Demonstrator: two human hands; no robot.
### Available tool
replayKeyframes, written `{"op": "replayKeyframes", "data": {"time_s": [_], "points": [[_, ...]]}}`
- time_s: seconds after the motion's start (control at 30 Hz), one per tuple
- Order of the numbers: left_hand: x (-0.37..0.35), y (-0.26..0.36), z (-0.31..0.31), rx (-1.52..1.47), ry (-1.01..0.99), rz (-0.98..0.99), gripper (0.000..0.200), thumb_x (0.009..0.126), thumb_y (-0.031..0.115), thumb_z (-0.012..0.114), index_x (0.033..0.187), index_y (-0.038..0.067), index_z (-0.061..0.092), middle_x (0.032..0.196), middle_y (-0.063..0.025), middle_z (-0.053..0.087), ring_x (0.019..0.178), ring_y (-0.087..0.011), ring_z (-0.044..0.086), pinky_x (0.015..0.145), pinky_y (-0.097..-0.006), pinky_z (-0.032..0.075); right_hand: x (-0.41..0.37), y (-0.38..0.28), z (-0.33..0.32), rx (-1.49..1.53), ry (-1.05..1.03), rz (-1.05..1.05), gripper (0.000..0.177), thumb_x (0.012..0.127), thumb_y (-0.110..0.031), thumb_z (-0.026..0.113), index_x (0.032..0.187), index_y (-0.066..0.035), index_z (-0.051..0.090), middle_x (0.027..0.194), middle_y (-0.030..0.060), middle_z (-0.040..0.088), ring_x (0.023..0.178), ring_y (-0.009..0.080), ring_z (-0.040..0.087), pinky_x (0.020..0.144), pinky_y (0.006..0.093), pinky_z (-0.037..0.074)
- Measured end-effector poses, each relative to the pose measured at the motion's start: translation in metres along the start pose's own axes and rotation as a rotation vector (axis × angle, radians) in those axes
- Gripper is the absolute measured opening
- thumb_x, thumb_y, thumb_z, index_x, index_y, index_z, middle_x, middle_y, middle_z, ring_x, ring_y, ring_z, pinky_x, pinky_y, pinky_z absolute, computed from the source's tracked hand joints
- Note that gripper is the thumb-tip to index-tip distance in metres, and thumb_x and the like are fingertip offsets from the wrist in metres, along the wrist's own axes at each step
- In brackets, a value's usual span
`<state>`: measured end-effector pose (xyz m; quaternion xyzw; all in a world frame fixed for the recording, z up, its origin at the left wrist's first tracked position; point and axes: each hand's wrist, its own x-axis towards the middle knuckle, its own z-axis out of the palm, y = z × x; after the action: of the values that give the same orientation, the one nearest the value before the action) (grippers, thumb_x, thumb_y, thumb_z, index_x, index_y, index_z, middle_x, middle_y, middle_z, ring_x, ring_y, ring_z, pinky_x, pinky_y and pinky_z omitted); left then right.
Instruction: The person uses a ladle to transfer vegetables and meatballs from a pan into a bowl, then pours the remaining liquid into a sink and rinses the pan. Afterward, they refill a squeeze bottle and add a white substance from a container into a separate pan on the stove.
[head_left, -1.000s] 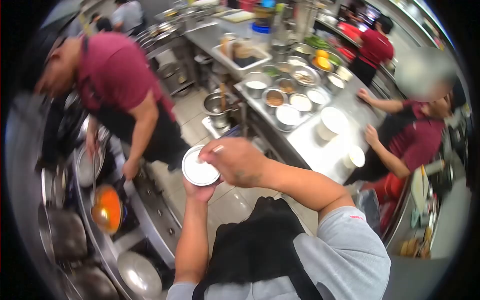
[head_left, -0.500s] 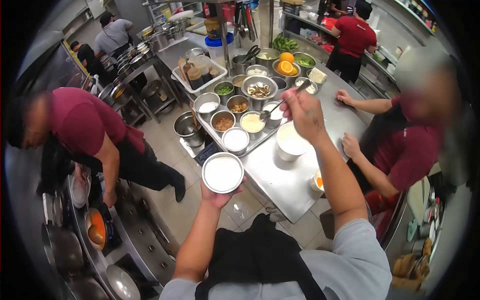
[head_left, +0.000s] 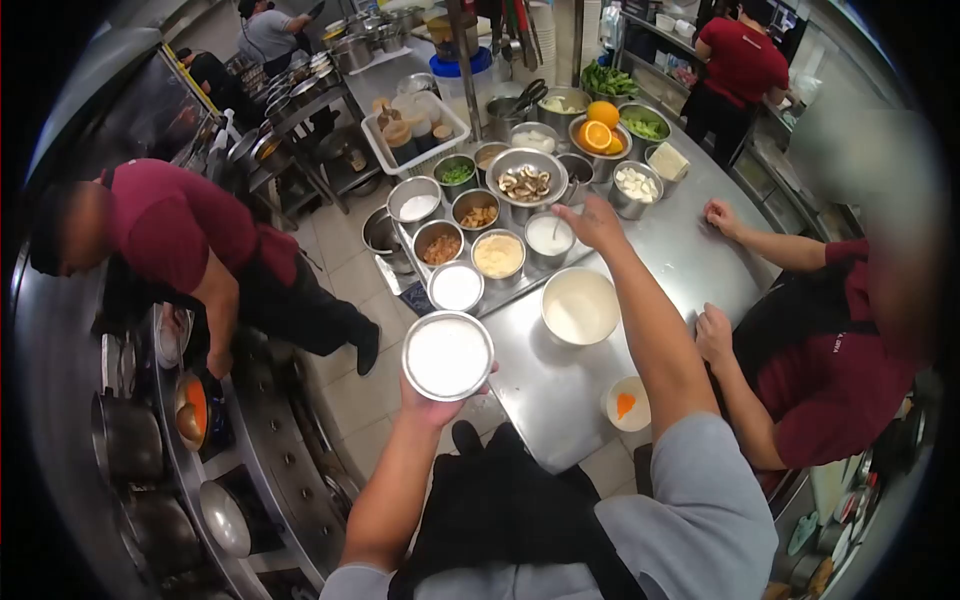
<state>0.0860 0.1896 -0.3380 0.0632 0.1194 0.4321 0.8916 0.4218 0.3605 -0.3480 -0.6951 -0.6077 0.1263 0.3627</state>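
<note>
My left hand [head_left: 428, 405] holds up a round metal container [head_left: 448, 355] filled nearly to the rim with something white. My right hand [head_left: 596, 224] is over the counter, fingers closed on the thin handle of a spoon [head_left: 557, 229] whose lower end is in a metal container of white liquid [head_left: 549, 240]. Beside that stands a container of pale yellow grated-looking food [head_left: 498, 255]. Nearer me is another container with white contents [head_left: 456, 288]. A large white tub [head_left: 580, 306], pale inside, stands below my right wrist.
Containers of sliced mushrooms [head_left: 525, 182], browned pieces [head_left: 438, 243] and oranges [head_left: 598, 135] crowd the steel counter [head_left: 530, 370]. A small cup with something orange [head_left: 627, 404] is near its edge. One person stands right, another bends over the stove [head_left: 270, 430] at left.
My right hand has come down with the spoon, from above the pale yellow food into the white liquid. The left hand still holds its container. My view has shifted slightly.
</note>
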Motion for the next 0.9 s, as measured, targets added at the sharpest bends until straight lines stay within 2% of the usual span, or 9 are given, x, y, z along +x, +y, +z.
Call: {"op": "replayKeyframes", "data": {"time_s": [0.03, 0.1, 0.23, 0.37, 0.43, 0.63, 0.7, 0.77, 0.9], "points": [[0.008, -0.001, 0.0, 0.001, -0.014, 0.001, 0.063, 0.093, 0.052, 0.042, 0.135, 0.005, 0.047, 0.124, -0.0262, 0.056, 0.104, -0.0512, 0.059, 0.066, -0.0622, 0.057, -0.013, -0.03, -0.034, -0.19, 0.045, -0.024, 0.046, 0.091, -0.038, 0.062, 0.073, 0.004, 0.065, 0.077, 0.0248, 0.066, 0.074, 0.0365, 0.067, 0.067, 0.0454, 0.05], [0.025, -0.011, -0.004, -0.021, -0.075, -0.026, 0.067, 0.093, 0.053, 0.045, 0.138, 0.003, 0.043, 0.131, -0.0339, 0.048, 0.113, -0.0529, 0.054, 0.079, -0.0596, 0.055, -0.045, -0.078, -0.082, 0.13, -0.326, 0.128, 0.048, 0.091, -0.042, 0.06, 0.076, 0.003, 0.065, 0.074, 0.0187, 0.067, 0.067, 0.0236, 0.069, 0.057, 0.0376, 0.052], [0.072, -0.041, 0.037, -0.101, -0.093, -0.163, 0.067, 0.094, 0.057, 0.039, 0.137, 0.006, 0.045, 0.129, -0.0233, 0.054, 0.109, -0.0451, 0.06, 0.074, -0.0587, 0.057, -0.13, -0.124, -0.142, 0.585, -0.784, 0.3, 0.034, 0.093, -0.034, 0.057, 0.092, 0.0, 0.059, 0.085, 0.0112, 0.067, 0.066, 0.0188, 0.07, 0.046, 0.0263, 0.051], [0.11, -0.074, 0.085, 0.239, -0.066, -0.272, 0.059, 0.095, 0.058, 0.036, 0.132, 0.015, 0.051, 0.123, -0.0106, 0.061, 0.105, -0.032, 0.065, 0.067, -0.0528, 0.058, -0.146, -0.115, -0.178, 0.471, -0.627, 0.375, 0.025, 0.092, -0.023, 0.054, 0.09, 0.002, 0.057, 0.086, 0.0116, 0.065, 0.069, 0.0206, 0.071, 0.045, 0.028, 0.052], [0.129, -0.085, 0.097, 0.368, -0.102, -0.383, 0.063, 0.093, 0.065, 0.033, 0.133, 0.021, 0.052, 0.126, -0.0046, 0.06, 0.109, -0.0286, 0.061, 0.077, -0.0548, 0.051, -0.148, -0.097, -0.192, 0.575, -0.511, 0.445, 0.02, 0.09, -0.016, 0.052, 0.087, 0.004, 0.056, 0.082, 0.0115, 0.063, 0.071, 0.0215, 0.072, 0.045, 0.0287, 0.054], [0.177, -0.095, 0.118, 0.474, 0.041, -0.51, 0.096, 0.087, 0.077, 0.034, 0.15, 0.004, 0.026, 0.148, -0.0225, 0.038, 0.136, -0.0424, 0.036, 0.103, -0.0706, 0.028, -0.146, -0.06, -0.203, 0.736, -0.191, 0.519, 0.012, 0.08, -0.009, 0.054, 0.072, 0.0, 0.054, 0.068, 0.0066, 0.054, 0.069, 0.0261, 0.071, 0.044, 0.0306, 0.055], [0.165, -0.083, 0.115, 0.733, 0.227, -0.313, 0.089, 0.09, 0.069, 0.042, 0.149, 0.003, 0.028, 0.146, -0.0212, 0.041, 0.132, -0.0386, 0.043, 0.101, -0.0623, 0.038, -0.133, -0.045, -0.204, 0.711, -0.143, 0.554, 0.013, 0.081, -0.009, 0.052, 0.073, 0.001, 0.054, 0.068, 0.0076, 0.055, 0.07, 0.0274, 0.071, 0.044, 0.0307, 0.055], [0.125, -0.053, 0.102, 0.869, 0.008, -0.124, 0.067, 0.097, 0.051, 0.047, 0.142, 0.002, 0.038, 0.138, -0.0208, 0.049, 0.123, -0.0321, 0.053, 0.093, -0.047, 0.049, -0.115, -0.023, -0.193, 0.693, -0.158, 0.537, 0.014, 0.082, -0.01, 0.051, 0.076, 0.002, 0.053, 0.071, 0.0094, 0.056, 0.074, 0.0299, 0.072, 0.049, 0.0311, 0.058], [0.026, 0.004, 0.039, 0.766, -0.043, -0.205, 0.04, 0.103, 0.029, 0.043, 0.131, 0.002, 0.048, 0.119, -0.0179, 0.063, 0.103, -0.0255, 0.065, 0.079, -0.0363, 0.053, -0.078, 0.022, -0.132, 0.864, -0.034, 0.498, 0.016, 0.085, -0.011, 0.049, 0.083, 0.004, 0.055, 0.08, 0.0146, 0.064, 0.071, 0.0288, 0.071, 0.056, 0.0307, 0.059]]}}
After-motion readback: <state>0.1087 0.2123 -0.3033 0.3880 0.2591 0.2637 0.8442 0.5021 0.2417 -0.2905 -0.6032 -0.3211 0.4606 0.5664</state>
